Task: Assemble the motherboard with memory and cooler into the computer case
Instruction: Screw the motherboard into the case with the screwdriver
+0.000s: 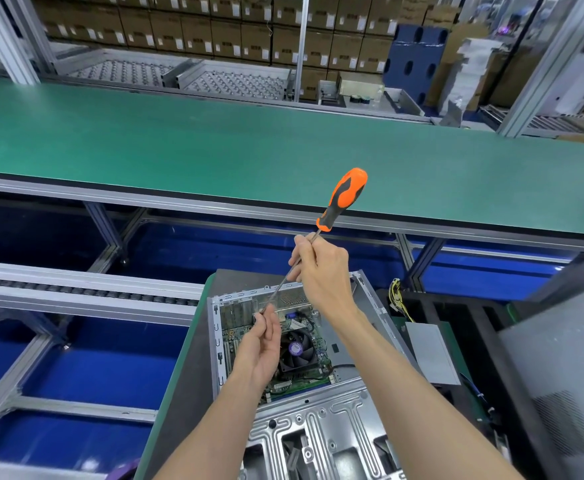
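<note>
Orange-handled screwdriver (341,199) is held over the open computer case (359,410), which lies flat on the counter (186,368). The right hand (321,268) pinches the steel shaft just below the handle; the left hand (261,344) pinches the shaft near its tip. The motherboard (235,336), with cooler fan (299,348) fitted, sits inside the case. Judgement: the board is stiff but fragile, best handled by its edges; the sheet-metal case looks rigid with sharp rims.

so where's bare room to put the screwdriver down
The long green belt beyond the computer case is bare across its width. Inside the case is crowded: motherboard and cooler fan. Right of it, cables and a grey box.
</note>
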`<action>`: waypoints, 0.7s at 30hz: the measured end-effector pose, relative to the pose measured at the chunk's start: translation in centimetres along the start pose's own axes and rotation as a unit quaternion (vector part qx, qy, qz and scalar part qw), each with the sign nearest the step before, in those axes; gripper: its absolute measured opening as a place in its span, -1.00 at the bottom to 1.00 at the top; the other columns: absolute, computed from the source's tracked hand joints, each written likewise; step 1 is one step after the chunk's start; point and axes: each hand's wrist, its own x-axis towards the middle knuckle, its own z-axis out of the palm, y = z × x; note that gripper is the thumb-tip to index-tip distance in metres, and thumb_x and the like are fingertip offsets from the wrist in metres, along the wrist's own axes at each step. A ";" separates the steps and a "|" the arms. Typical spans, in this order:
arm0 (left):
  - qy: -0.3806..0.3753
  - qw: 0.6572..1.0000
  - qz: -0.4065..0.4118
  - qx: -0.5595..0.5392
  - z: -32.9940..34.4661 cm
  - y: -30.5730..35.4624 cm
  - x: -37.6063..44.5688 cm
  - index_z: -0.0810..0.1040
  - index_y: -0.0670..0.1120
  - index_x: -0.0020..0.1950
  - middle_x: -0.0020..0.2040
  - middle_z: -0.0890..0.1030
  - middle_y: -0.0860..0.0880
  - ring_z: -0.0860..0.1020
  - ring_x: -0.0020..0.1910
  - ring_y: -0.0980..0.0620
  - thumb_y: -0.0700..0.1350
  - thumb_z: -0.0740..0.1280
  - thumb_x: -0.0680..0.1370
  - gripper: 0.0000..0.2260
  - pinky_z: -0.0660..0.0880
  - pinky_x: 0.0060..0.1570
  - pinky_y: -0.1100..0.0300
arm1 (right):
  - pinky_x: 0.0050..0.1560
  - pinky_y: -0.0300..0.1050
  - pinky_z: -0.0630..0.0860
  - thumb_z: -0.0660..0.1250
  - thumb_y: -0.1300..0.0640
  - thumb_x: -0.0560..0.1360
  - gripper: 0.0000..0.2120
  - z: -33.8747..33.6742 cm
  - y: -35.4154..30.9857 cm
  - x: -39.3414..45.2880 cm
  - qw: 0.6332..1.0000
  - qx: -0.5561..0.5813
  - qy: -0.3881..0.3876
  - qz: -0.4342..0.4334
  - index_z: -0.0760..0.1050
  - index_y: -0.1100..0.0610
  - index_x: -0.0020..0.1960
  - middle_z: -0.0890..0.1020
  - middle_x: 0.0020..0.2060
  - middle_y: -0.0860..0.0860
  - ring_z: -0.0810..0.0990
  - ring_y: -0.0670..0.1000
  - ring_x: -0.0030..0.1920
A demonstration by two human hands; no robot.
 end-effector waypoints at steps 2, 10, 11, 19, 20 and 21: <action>0.002 1.000 0.001 -0.004 0.0 0.0 0.1 0.53 -0.28 0.15 -0.04 0.71 -0.20 0.68 -0.04 0.03 -0.23 0.26 0.64 -0.85 0.65 -0.24 0.20 | -0.27 -0.02 0.60 0.18 0.11 0.67 -0.63 0.0 0.0 -0.1 1.000 0.007 -0.003 0.005 0.50 0.25 -0.24 0.59 -0.48 0.07 0.64 -0.02 -0.47; -0.042 0.999 0.012 0.008 -0.3 0.0 0.5 0.50 -0.30 0.20 0.05 0.70 -0.23 0.68 0.00 0.03 -0.23 0.24 0.65 -0.81 0.65 -0.19 0.18 | -0.22 -0.02 0.61 0.17 0.09 0.67 -0.62 -0.4 -0.2 -0.1 1.000 0.010 -0.001 0.013 0.51 0.22 -0.24 0.60 -0.50 0.10 0.62 -0.01 -0.46; -0.052 0.998 0.009 0.019 -0.4 0.0 0.5 0.50 -0.31 0.22 0.09 0.68 -0.24 0.69 0.03 -0.02 -0.19 0.22 0.66 -0.78 0.66 -0.12 0.14 | -0.22 -0.01 0.60 0.17 0.09 0.67 -0.62 -0.4 -0.2 0.0 1.000 0.010 -0.001 0.014 0.50 0.23 -0.25 0.60 -0.51 0.09 0.62 0.00 -0.46; 0.119 0.821 0.221 0.513 -1.0 -0.2 0.3 0.57 -0.11 0.20 0.01 0.65 -0.03 0.61 -0.07 0.07 -0.31 0.24 0.62 -0.78 0.53 -0.09 0.24 | -0.39 -0.33 0.44 0.15 0.09 0.68 -0.61 -0.3 0.3 0.6 0.999 -0.045 -0.026 -0.006 0.47 0.20 -0.28 0.54 -0.52 -0.02 0.58 -0.03 -0.50; 0.108 0.757 0.266 0.586 -0.9 -0.1 0.0 0.57 -0.02 0.18 0.04 0.64 0.03 0.59 -0.07 0.14 -0.29 0.27 0.61 -0.77 0.50 -0.11 0.29 | -0.39 -0.34 0.43 0.15 0.09 0.68 -0.61 -0.2 0.4 0.6 0.998 -0.050 -0.033 -0.005 0.48 0.21 -0.27 0.54 -0.52 -0.01 0.57 -0.04 -0.50; 0.083 0.703 0.308 0.635 -0.7 0.0 -0.4 0.55 0.04 0.17 0.08 0.62 0.08 0.57 -0.06 0.22 -0.27 0.30 0.59 -0.75 0.47 -0.10 0.33 | -0.38 -0.32 0.44 0.15 0.09 0.68 -0.60 0.0 0.5 0.6 0.998 -0.055 -0.039 -0.005 0.48 0.21 -0.27 0.55 -0.52 0.00 0.56 -0.05 -0.51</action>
